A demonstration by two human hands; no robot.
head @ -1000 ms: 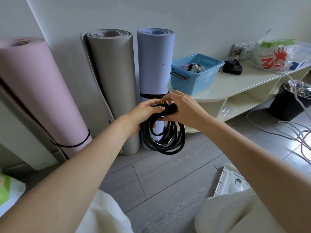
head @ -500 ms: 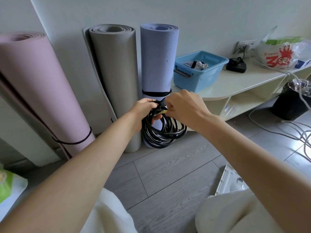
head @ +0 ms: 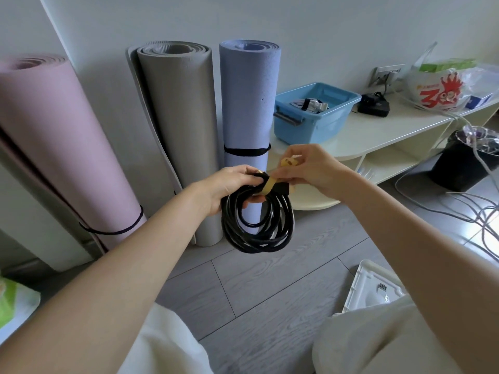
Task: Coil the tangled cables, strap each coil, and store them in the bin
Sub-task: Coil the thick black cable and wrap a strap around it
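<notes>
You hold the black cable coil [head: 258,220] up in front of you, its loops hanging down from your left hand [head: 232,184], whose grip is closed around the gathered top of the coil, thumb over the bundle. A yellow strap [head: 270,184] is wrapped over that same gathered top, just right of your left thumb, and its free end [head: 290,162] rises up and to the right into your right hand [head: 307,171], where thumb and fingertips pinch it in a narrow grip. So the strap's long axis runs diagonally from the coil's top up toward your right hand, and the right hand is the one placed to finish the wrap; the left only needs to keep the loops bunched. The strapping looks part done, not yet closed, as I judge it: the tail probably has to go round the bundle and fasten on itself, and slack in the left hand's grip could let loops slip out. The blue bin [head: 318,120] sits on the pale desk [head: 383,133] beyond the coil and to its right, nearer your right hand, with a strapped bundle already in it. Loose grey cables [head: 459,211] trail on the floor well to the right of the coil.
</notes>
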